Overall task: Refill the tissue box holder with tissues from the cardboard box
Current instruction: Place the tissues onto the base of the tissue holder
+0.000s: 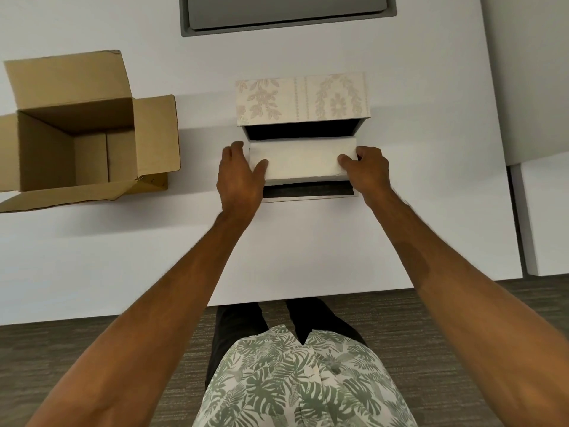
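A white stack of tissues lies across the open tissue box holder, whose dark lining shows in front of and behind the stack. The holder's floral-patterned lid stands up at the far side. My left hand grips the stack's left end, thumb on top. My right hand grips the right end the same way. The brown cardboard box stands open at the left of the table, and the part of its inside that I see holds nothing.
All of this rests on a white table whose near edge runs just above my legs. A grey recessed panel is set into the table's far side. A second white surface adjoins at the right. Grey carpet lies below.
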A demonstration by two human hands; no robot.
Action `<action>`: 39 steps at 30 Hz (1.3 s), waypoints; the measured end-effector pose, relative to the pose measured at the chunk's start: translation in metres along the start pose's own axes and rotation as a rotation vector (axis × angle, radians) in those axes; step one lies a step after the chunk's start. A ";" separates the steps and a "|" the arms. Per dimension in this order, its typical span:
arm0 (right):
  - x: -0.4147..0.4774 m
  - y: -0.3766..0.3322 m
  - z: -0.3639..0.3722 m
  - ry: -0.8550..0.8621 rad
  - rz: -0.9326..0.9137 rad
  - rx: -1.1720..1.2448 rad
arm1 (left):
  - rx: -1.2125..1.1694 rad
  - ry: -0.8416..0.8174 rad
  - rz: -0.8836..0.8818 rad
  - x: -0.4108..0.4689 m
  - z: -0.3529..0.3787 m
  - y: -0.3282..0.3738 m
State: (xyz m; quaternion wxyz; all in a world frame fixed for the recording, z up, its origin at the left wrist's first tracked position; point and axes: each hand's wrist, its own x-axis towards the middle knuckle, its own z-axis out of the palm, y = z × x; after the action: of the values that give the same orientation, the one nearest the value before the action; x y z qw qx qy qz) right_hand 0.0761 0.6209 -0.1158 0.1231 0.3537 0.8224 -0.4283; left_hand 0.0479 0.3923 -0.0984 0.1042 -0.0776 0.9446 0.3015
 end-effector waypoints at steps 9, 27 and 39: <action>-0.002 0.001 -0.004 0.031 -0.052 0.028 | 0.486 -0.083 0.719 -0.033 0.021 -0.009; -0.005 0.005 -0.001 0.022 -0.102 0.096 | 0.516 -0.128 0.655 -0.033 0.018 -0.009; -0.008 0.004 -0.003 0.029 -0.080 0.098 | -0.162 0.114 0.171 -0.033 0.007 -0.006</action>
State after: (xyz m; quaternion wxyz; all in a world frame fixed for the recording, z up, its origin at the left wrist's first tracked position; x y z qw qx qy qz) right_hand 0.0846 0.6214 -0.1121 0.0764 0.3325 0.8155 -0.4676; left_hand 0.0819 0.3944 -0.0990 0.0175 -0.0221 0.9247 0.3796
